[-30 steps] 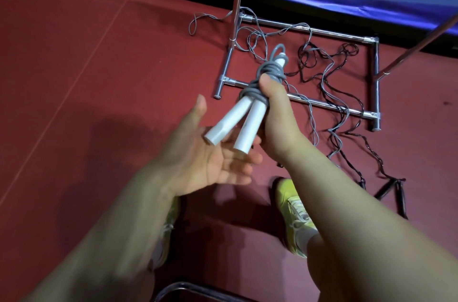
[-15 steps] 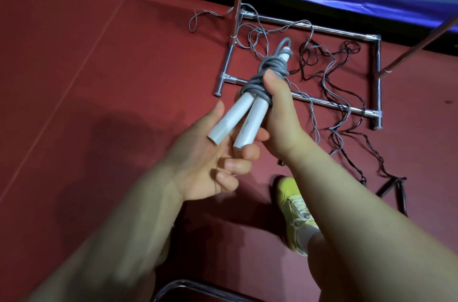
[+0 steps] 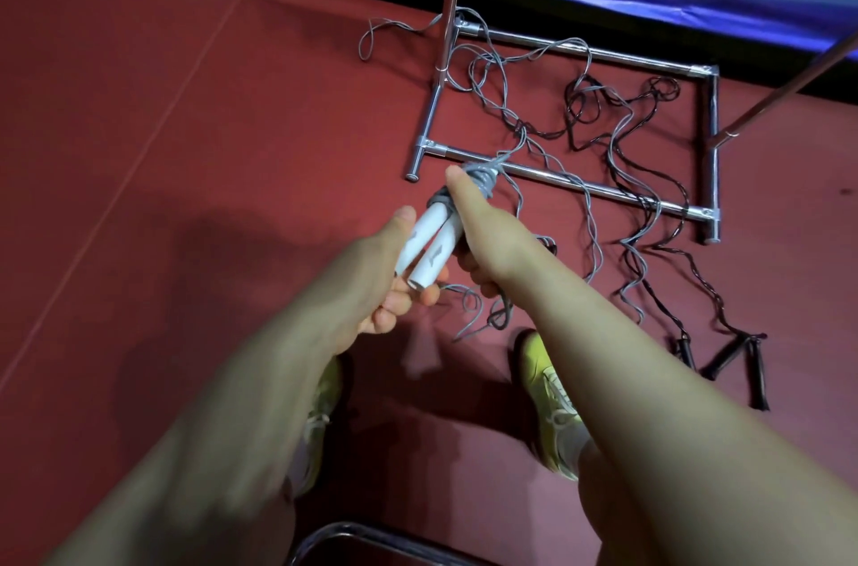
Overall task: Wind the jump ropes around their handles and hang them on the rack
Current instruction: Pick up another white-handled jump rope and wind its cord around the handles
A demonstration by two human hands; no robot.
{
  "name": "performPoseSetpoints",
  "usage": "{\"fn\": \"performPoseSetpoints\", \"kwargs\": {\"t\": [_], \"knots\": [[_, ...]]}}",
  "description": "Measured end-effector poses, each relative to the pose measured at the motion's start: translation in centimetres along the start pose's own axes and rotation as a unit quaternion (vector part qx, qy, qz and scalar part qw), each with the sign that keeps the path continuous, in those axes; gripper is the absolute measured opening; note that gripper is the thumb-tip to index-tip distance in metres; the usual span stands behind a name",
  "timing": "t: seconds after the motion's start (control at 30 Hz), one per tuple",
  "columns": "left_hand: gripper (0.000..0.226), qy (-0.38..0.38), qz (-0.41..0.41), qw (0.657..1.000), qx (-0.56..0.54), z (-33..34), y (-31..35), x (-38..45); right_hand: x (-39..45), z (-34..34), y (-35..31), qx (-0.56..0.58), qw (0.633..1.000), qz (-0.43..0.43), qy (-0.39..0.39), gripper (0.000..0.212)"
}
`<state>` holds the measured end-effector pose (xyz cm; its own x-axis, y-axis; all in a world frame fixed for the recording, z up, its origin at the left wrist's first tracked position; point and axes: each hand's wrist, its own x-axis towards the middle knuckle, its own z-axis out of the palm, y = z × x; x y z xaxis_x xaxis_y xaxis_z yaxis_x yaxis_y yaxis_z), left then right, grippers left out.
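I note the white handles (image 3: 429,250) held side by side just in front of the rack base (image 3: 552,180), its near bar as my landmark. The right hand (image 3: 483,231) grips the grey cord wraps (image 3: 483,182) at the handle tops, thumb laid along them. The left hand (image 3: 376,282) cups the handle butts, fingers (image 3: 429,294) curled beneath. A short grey tail (image 3: 469,310) hangs below the hands. In my judgement the tail wants tucking under a tight wrap before hanging, with thumb pressure kept on so the coil cannot spring loose. Loose ropes (image 3: 622,147) lie across the base; black handles (image 3: 724,361) lie on the floor to its near right.
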<state>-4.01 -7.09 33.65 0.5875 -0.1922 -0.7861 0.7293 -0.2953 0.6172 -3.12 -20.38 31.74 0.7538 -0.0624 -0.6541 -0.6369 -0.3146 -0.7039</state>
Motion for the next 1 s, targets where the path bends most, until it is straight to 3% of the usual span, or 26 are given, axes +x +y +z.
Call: {"fn": "performPoseSetpoints", "kwargs": {"t": [0.2,0.27,0.37,0.43,0.57,0.67,0.77,0.83,0.9,1.0], "knots": [[0.071,0.096,0.077,0.972,0.199,-0.1,-0.8,0.8,-0.3,-0.2,0.3,0.003,0.998,0.058,-0.031,0.063],[0.064,0.103,0.099,0.971,0.19,-0.2,-0.6,0.7,-0.3,0.0,0.2,0.065,0.997,0.032,-0.035,0.059],[0.03,0.097,0.12,0.983,0.098,-0.3,-0.1,0.3,-0.1,0.3,0.0,0.215,0.973,-0.079,-0.012,0.04],[0.017,0.033,0.094,0.995,-0.005,-0.5,0.1,-0.2,-0.4,0.5,-0.1,0.261,0.956,-0.136,0.005,0.031],[0.046,-0.145,0.021,0.982,-0.118,-0.8,0.2,-1.1,-1.2,0.3,-0.4,0.296,0.941,-0.165,-0.007,0.032],[0.066,-0.204,0.009,0.963,-0.176,-1.0,0.2,-1.1,-1.3,-0.1,-0.4,0.348,0.918,-0.184,-0.054,0.036],[0.08,-0.344,-0.005,0.905,-0.252,-0.9,-0.6,-0.4,-0.9,-0.3,-0.1,0.401,0.884,-0.211,-0.117,0.036],[0.077,-0.462,-0.002,0.835,-0.298,-0.6,-1.4,-0.1,-0.7,-0.2,0.0,0.424,0.87,-0.193,-0.161,0.069],[0.064,-0.492,0.013,0.818,-0.299,-0.3,-2.0,0.1,-0.7,-0.1,0.2,0.409,0.875,-0.188,-0.179,0.072],[0.039,-0.455,0.002,0.848,-0.271,-0.3,-1.6,0.2,-0.5,-0.3,0.3,0.34,0.913,-0.179,-0.135,0.045]]}}
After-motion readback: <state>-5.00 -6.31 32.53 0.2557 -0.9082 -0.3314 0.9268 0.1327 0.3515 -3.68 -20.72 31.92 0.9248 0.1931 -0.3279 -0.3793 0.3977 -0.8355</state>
